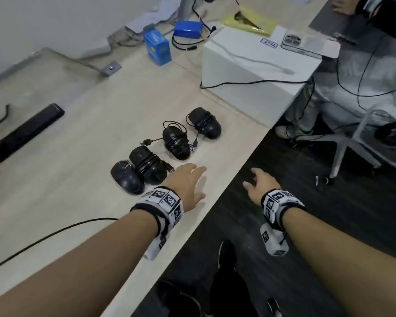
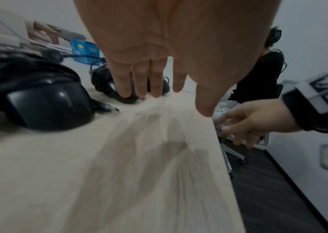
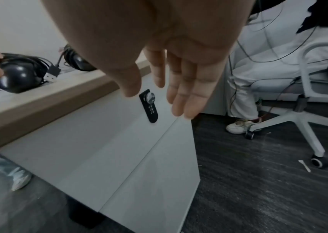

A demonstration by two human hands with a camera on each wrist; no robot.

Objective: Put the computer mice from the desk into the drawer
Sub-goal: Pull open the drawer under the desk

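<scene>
Desk [image 1: 78, 156]: pale wood top filling the left and centre of the head view; its front edge runs diagonally toward the lower middle.
Drawer unit [image 3: 103, 141]: white fronts under the desk edge, centre of the right wrist view, all closed, so nothing of their contents shows; a black combination lock [image 3: 150, 107] sits on the upper front.
White box [image 1: 249, 65]: closed, upper right of centre in the head view, with a phone [image 1: 311, 45] lying on its far corner.
Blue carton [image 1: 157, 46]: standing at the upper middle, closed.
Computer mice: four black ones in a diagonal row at the centre of the head view, all on the desk: nearest mouse [image 1: 126, 177], second mouse [image 1: 148, 164] touching it, third mouse [image 1: 176, 143], farthest mouse [image 1: 205, 123]. Three have their cables wound round them.
Left hand [image 1: 188, 181]: flat, fingers straight, above the desk just right of the second mouse, holding nothing.
Right hand [image 1: 260, 183]: fingers loosely extended, off the desk edge in front of the drawer fronts, holding nothing.
</scene>
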